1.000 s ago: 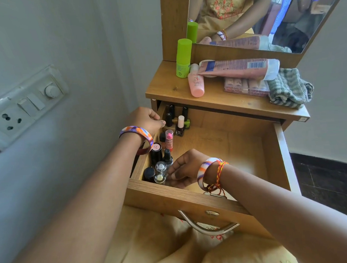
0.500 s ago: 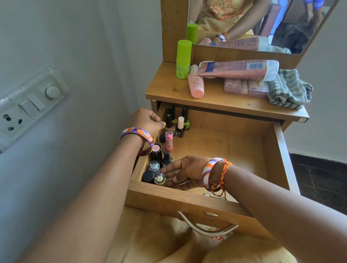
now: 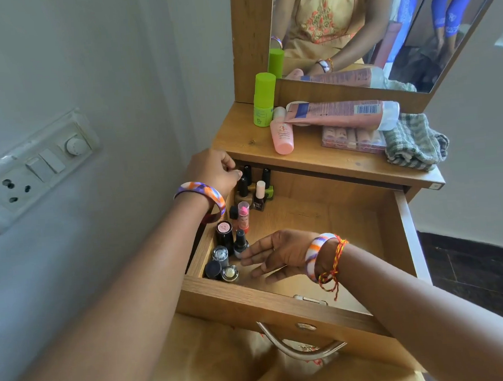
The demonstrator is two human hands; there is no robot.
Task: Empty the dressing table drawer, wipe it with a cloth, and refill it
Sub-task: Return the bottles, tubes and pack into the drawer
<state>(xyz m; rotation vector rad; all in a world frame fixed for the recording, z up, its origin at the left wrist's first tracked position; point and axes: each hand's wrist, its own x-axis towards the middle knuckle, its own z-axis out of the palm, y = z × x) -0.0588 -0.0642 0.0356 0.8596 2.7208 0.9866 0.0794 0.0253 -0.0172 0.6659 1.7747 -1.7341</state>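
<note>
The right hand (image 3: 273, 255) lies low inside the open drawer (image 3: 280, 303), fingers straight and spread a little, the tips pointing left and touching or almost touching the grey nail polish bottle (image 3: 240, 244); it holds nothing. The left hand (image 3: 215, 172) is at the far left corner of the drawer, fingers curled near the black caps of the nail polish bottles (image 3: 251, 187) at the back; if it pinches one of them I cannot tell, because the fingers hide it. All the small cosmetics stand upright in a row along the left wall of the drawer, from front to back: the little round pots (image 3: 224, 268), a dark lipstick (image 3: 224, 236), a pink lipstick (image 3: 243, 216), then the bottles. So this row runs away from the person and lies left of the right hand and just below the left hand. The rest of the drawer floor is bare wood. On the tabletop (image 3: 241, 141) above are a green bottle (image 3: 264, 99), a pink bottle (image 3: 282, 137), a long pink tube (image 3: 340, 115), a flat palette (image 3: 353, 138) and the checked cloth (image 3: 415, 142), well apart from both hands. I judge the refilling is going on, and the right hand is the nearer one for arranging the front items
</note>
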